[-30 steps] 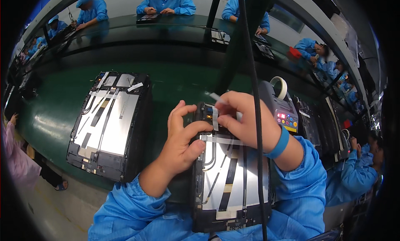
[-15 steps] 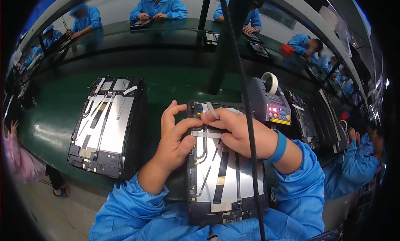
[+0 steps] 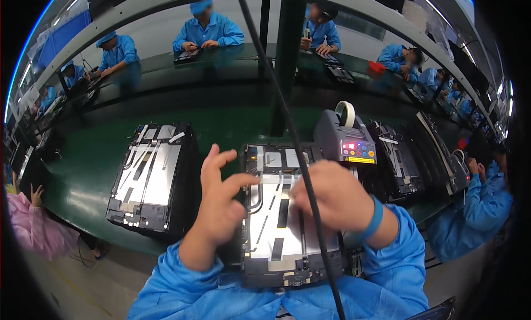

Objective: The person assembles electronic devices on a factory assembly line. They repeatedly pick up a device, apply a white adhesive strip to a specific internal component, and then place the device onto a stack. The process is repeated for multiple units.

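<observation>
Tablets with their backs off lie along the green bench (image 3: pixel 88 181) in front of me. The opened tablet (image 3: pixel 279 220) I am working on sits straight ahead, its near edge close to my chest, silver plate and black strips facing up. My left hand (image 3: pixel 221 201) rests on its left edge with the fingers spread and loose, the forefinger stretched across onto the plate, gripping nothing. My right hand (image 3: pixel 332 201) lies curled over the right half of the plate, knuckles up; whether it pinches anything underneath I cannot tell, since the hand hides its own fingertips. A black cable (image 3: pixel 287 132) hangs down across my view, passing over the tablet and my right hand. Just beyond the tablet, to the right, stands a grey tape dispenser (image 3: pixel 344 142) with a roll on top and coloured buttons. A second opened tablet (image 3: pixel 149 179) lies to my left, well apart. More dark trays (image 3: pixel 401 159) line the right. Other people in blue coats sit at the far bench (image 3: pixel 243 62).
</observation>
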{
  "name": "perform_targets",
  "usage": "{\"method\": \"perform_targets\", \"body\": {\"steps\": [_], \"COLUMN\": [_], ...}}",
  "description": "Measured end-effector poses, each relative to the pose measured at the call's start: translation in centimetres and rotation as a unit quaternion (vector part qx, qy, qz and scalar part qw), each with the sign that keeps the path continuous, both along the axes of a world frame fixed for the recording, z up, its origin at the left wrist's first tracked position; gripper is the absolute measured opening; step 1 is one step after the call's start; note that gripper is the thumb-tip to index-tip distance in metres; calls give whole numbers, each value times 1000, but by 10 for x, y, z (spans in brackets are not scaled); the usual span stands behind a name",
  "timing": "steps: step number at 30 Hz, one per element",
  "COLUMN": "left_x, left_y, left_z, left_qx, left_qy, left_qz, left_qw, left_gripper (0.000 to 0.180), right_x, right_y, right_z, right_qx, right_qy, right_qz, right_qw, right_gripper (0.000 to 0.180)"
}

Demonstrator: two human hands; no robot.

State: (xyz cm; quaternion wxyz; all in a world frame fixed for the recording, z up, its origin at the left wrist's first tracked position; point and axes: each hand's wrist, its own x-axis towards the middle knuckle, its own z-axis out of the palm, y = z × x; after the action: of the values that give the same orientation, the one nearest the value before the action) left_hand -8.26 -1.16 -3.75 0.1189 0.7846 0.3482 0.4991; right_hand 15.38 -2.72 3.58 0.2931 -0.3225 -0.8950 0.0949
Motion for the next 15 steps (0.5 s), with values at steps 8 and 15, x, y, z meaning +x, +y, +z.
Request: {"method": "perform_targets", "body": {"steps": [8, 15], "left_x": [31, 53], "left_y": [-59, -46], "left_z": [55, 83], "left_qx": [111, 116], "left_qy": [107, 172], "left_qz": [-74, -146], "left_qw": [985, 967], "left_gripper": [14, 15], "right_x": [4, 28], "right_y": [-51, -58], "right_z": [-7, -26], "right_qx": [53, -89], "right_qy": [47, 244], "right_qz": [-4, -60], "right_qw": [997, 964], "right_gripper": [25, 21]}}
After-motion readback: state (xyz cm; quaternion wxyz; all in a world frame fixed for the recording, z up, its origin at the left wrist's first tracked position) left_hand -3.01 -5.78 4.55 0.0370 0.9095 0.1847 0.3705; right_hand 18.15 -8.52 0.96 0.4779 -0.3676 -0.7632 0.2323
